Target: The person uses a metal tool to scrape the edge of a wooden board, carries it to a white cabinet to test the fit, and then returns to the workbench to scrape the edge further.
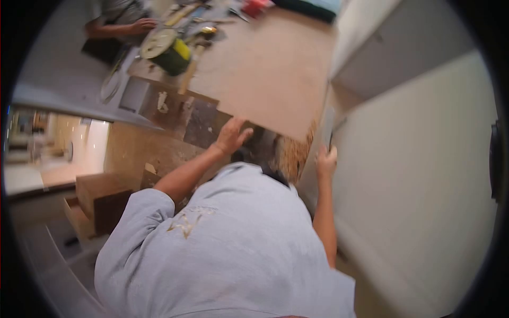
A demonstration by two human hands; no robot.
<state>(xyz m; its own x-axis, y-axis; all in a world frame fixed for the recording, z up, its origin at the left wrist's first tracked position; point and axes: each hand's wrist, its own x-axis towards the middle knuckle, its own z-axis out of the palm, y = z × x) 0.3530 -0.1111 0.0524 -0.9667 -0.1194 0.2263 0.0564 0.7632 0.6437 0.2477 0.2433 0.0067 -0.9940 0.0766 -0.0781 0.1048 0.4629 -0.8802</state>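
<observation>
A large light-brown wooden board lies in front of me. My left hand is at its near edge, fingers extended and thumb apart, holding nothing. To the right of the board, my right hand is closed around the lower end of a thin, greyish, upright long object with a dark part by the fingers. Blur hides exactly what it is. Wood shavings are piled between the board's near corner and my right hand.
A dark green can with a yellow label stands left of the board among scattered tools. Another person's hand is at the upper left. A pale panel borders the right side. A wooden drawer box sits at lower left.
</observation>
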